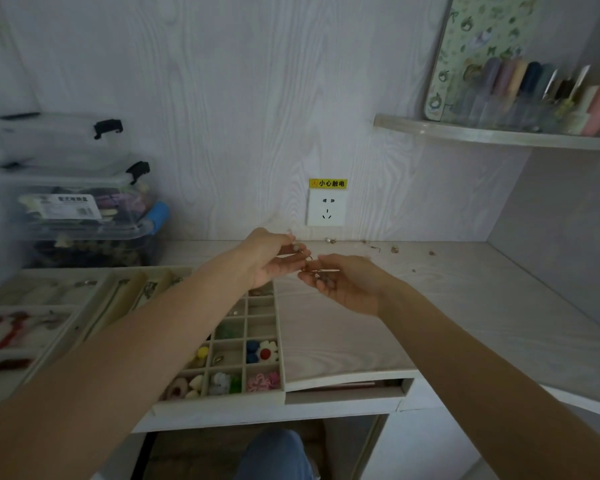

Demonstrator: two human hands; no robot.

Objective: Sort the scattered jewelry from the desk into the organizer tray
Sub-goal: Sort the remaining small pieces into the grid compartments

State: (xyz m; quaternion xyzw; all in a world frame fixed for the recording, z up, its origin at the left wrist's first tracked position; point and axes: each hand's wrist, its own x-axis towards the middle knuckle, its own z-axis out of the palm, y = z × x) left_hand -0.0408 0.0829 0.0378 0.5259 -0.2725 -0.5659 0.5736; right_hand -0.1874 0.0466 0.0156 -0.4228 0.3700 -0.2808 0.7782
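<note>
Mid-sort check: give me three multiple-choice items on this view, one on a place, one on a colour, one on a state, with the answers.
1. Where does the beige compartmented organizer tray lie relative to the hands?
A. below and to their left
B. on the wall shelf
C. right of them

2. What colour is the centre of the white flower-shaped piece in the tray?
A. green
B. red
C. black

3. What is the left hand doing?
A. lying flat on the desk
B. pinching a small gold jewelry piece
C. gripping the tray

Answers: 1 A, the tray sits lower left on the pale wood-grain desk. 2 B, its middle is red. 3 B, its fingers meet on the piece beside the right hand.
</note>
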